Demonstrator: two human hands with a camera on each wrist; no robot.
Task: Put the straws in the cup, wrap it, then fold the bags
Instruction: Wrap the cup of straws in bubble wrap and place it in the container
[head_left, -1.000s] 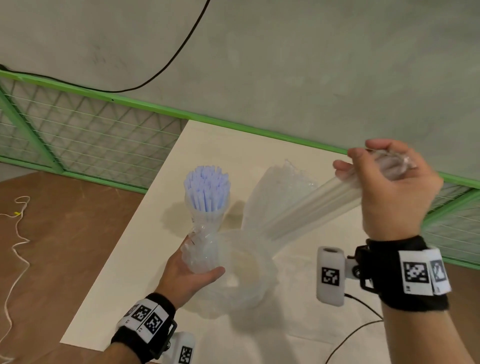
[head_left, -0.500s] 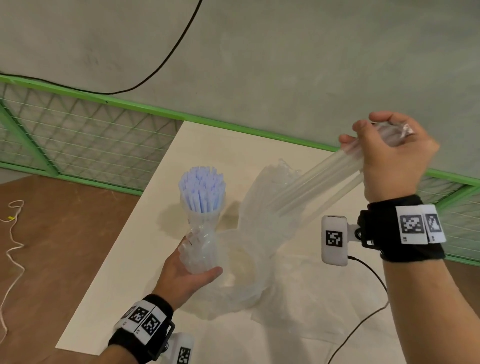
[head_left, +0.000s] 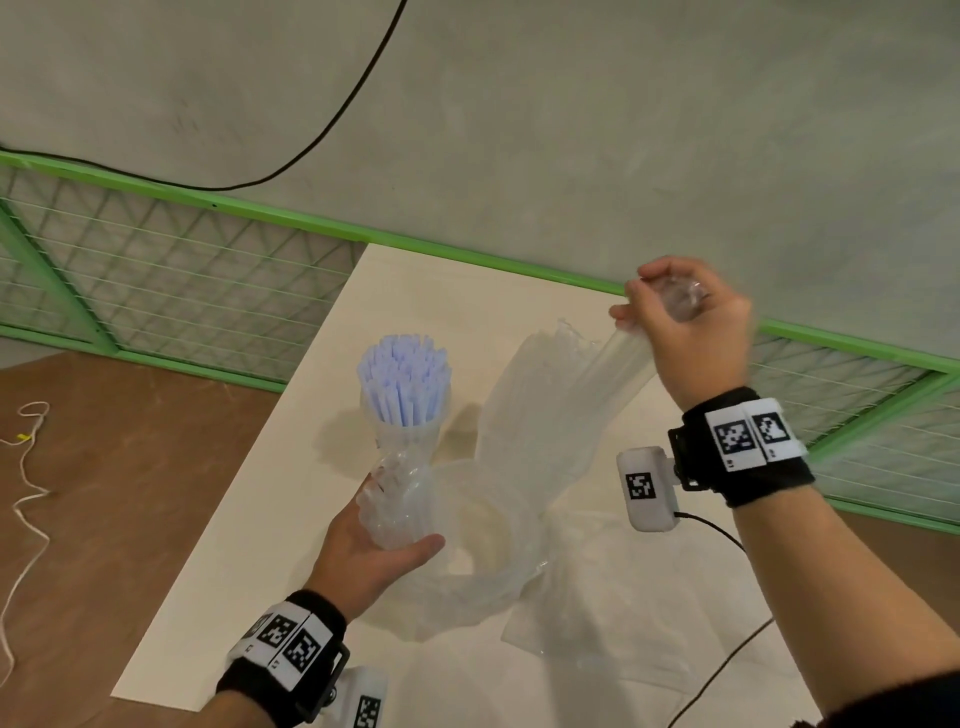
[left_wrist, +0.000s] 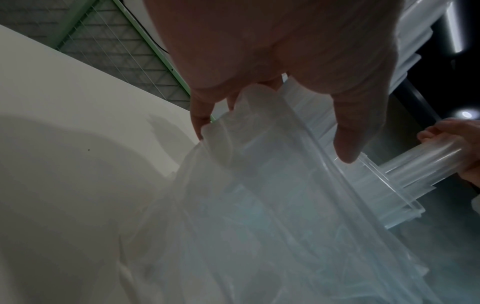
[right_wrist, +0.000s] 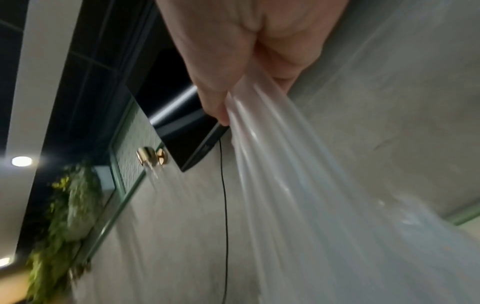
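Note:
A clear cup (head_left: 404, 441) packed with pale blue straws (head_left: 402, 382) stands upright on the white table (head_left: 270, 519). My left hand (head_left: 387, 535) grips a bunched end of the clear air-column wrap (head_left: 540, 431) just in front of the cup; its fingers (left_wrist: 346, 142) curl round the bunched wrap (left_wrist: 259, 185). My right hand (head_left: 675, 322) is raised over the table's far right and grips the wrap's other end, gathered into a tight bundle (right_wrist: 259, 127). The wrap stretches up between both hands and loops on the table (head_left: 483, 545).
Flat clear plastic bags (head_left: 613, 597) lie on the table at the right, under my right forearm. A green wire fence (head_left: 171, 280) runs behind the table along a grey wall. A thin black cable (head_left: 717, 670) crosses the table's near right. Brown floor (head_left: 104, 493) lies left.
My right hand has lifted and swung leftward toward the cup with the wrap's end, drawing the wrap steeper. The left hand has kept its hold beside the cup.

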